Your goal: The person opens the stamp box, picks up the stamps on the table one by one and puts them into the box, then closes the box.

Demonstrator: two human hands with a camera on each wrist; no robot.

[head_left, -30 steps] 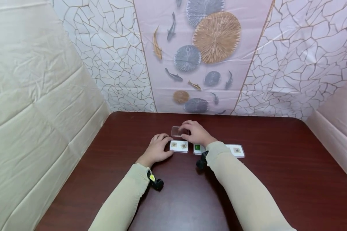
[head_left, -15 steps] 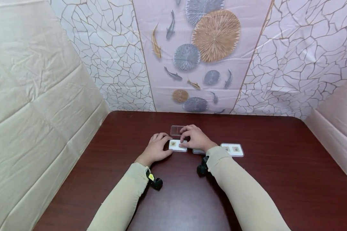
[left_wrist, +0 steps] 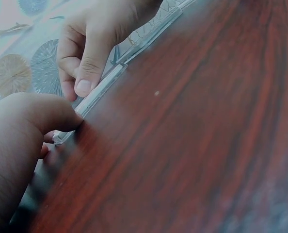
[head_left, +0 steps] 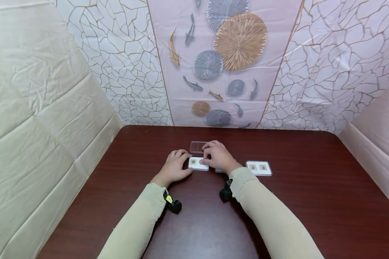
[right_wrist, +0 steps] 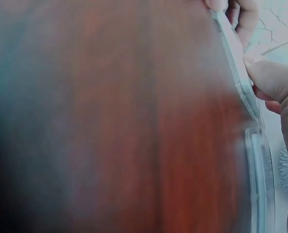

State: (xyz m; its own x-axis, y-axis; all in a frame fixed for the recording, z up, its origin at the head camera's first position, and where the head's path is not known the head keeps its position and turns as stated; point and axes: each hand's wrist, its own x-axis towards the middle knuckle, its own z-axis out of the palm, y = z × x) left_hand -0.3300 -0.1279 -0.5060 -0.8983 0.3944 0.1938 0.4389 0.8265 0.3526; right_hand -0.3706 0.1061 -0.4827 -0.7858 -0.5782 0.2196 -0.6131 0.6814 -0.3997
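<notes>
My left hand [head_left: 174, 166] grips the left end of a flat clear case with a white insert [head_left: 198, 166], thumb on the near edge and fingers on the far one. A small tan printed square [head_left: 193, 162] shows in the insert's left half. Over the right half, my right hand [head_left: 219, 157] has its fingers curled and its thumb touching the insert. That thumb [left_wrist: 88, 73] comes down on the case [left_wrist: 104, 87] in the left wrist view. Whatever lies under these fingertips is hidden, so a pinch cannot be confirmed.
A clear lid [head_left: 196, 146] lies just behind the case. To the right, a second case [head_left: 219, 170] is mostly covered by my right hand. Farther right lies a third white case [head_left: 258, 168] with two small squares. A patterned cloth [head_left: 126, 64] hangs behind the dark table [head_left: 311, 180].
My right hand has come down from beside the lid onto the right half of the gripped case, covering the right-hand square that showed earlier. My left hand keeps its hold.
</notes>
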